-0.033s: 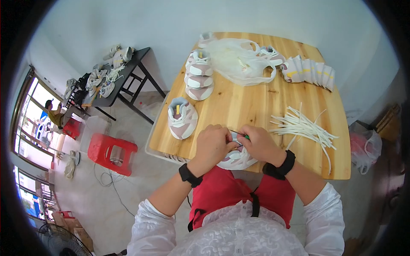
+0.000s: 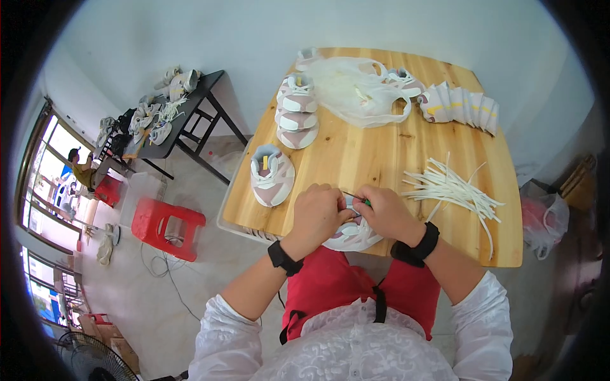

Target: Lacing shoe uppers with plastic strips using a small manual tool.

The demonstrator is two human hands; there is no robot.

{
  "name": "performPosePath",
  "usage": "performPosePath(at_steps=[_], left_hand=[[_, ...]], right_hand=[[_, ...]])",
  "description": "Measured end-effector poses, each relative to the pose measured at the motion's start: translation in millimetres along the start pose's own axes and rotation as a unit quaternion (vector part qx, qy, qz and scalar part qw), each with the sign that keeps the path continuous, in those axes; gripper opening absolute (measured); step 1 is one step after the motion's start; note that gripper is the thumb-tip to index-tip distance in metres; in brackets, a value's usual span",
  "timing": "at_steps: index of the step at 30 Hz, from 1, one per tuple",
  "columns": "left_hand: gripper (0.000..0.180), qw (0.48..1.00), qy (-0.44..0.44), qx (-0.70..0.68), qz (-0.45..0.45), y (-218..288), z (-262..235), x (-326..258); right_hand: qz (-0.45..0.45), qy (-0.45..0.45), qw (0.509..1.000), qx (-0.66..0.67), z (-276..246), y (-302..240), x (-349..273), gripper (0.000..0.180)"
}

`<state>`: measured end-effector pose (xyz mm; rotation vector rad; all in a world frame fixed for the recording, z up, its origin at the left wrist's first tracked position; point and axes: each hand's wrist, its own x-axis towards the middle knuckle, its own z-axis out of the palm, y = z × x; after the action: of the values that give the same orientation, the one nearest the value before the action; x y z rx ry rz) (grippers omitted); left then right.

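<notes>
Small shoe [image 2: 351, 233], white with mauve panels and a rounded toe, is held at the near edge of the pale wooden table [image 2: 394, 159]. It is gripped by the left hand [image 2: 318, 213], fingers curled on its upper, and by the right hand [image 2: 386, 213], fingers pinched around a thin green-tipped tool [image 2: 357, 198]. Flat white laces [image 2: 454, 187] are noted in a loose fan further right.

Small sneaker [image 2: 351, 233] under hands: white with mauve-pink panels. Thin tool [image 2: 359, 199] tipped green. Sneaker [image 2: 272, 175] beside it: pale grey, pink-mauve, yellow tag inside. Laces [image 2: 452, 188] seen as cream-white. Table [image 2: 375, 155] finished in light honey wood grain. Stool [image 2: 166, 227] coloured bright red. Wristbands [image 2: 284, 257] black. Apron [image 2: 343, 286] red; blouse [image 2: 356, 346] white, lace-patterned. Plastic bag [image 2: 359, 89] translucent white.
</notes>
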<state>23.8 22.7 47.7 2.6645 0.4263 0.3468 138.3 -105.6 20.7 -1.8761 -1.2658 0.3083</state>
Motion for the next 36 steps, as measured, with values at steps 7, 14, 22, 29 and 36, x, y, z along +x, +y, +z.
performPosePath(at_steps=[7, 14, 22, 29, 36], left_hand=[[0.013, 1.000, 0.005, -0.011, 0.001, -11.8, 12.2, 1.4], [0.011, 0.980, -0.039, -0.186, -0.051, -25.8, 14.3, 7.0], [0.010, 0.972, -0.070, -0.216, -0.058, -25.3, 7.6, 7.6], [0.008, 0.967, -0.067, -0.239, -0.060, -28.4, 12.8, 4.3], [0.010, 0.957, -0.081, -0.271, -0.070, -33.3, 12.0, 9.8]], right_hand=[[-0.009, -0.017, 1.000, -0.022, 0.3, 1.7, 2.2, 0.014], [-0.030, -0.003, 0.997, -0.071, -0.6, 0.7, 7.3, 0.014], [-0.004, 0.028, 0.994, -0.104, 4.7, -4.7, 8.3, 0.015], [-0.003, 0.016, 0.990, -0.138, 11.7, 1.2, 12.0, 0.016], [0.001, 0.035, 0.998, -0.045, 5.9, 2.7, 8.4, 0.017]])
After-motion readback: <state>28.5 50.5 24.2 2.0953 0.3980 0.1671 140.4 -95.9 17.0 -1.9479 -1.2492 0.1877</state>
